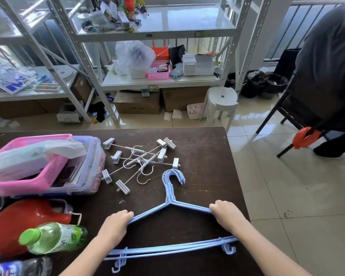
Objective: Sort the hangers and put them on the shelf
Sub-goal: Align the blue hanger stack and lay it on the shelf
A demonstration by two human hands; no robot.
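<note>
Stacked blue hangers (168, 251) lie at the table's (207, 156) six o'clock edge. Left hand (116, 224) and right hand (225, 215) curl their fingers round the sloping shoulders. Light, stiff and slick, they likely slide apart; gripping both shoulders seems wise. White clip hangers (141, 162) wait at twelve o'clock.

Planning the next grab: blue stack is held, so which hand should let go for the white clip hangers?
Left, probably. The white clip hangers lie ahead and left of the blue hangers, nearer the left hand. The right hand grips the far shoulder and can keep holding.
</note>
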